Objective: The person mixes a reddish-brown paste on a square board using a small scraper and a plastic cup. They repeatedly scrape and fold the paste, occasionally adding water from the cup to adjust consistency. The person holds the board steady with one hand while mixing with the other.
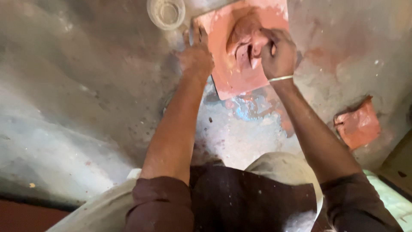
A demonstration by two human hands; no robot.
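Right hand [278, 53]: fingers are curling shut, pinching a raised lump of wet red clay [246, 41] at upper centre of the frame. Left hand [196, 53]: fingers are lying flat and spread, pressing the left edge of the clay slab [234, 81] carrying that lump. Clay is looking smooth, glossy, soft. Lump's exact form is hard to make out. Slab's top is running off frame. A clear round cup [166, 13] is sitting upper left; a smaller clay piece [357, 124] at right. Floor [77, 86] is grey, stained, rough.
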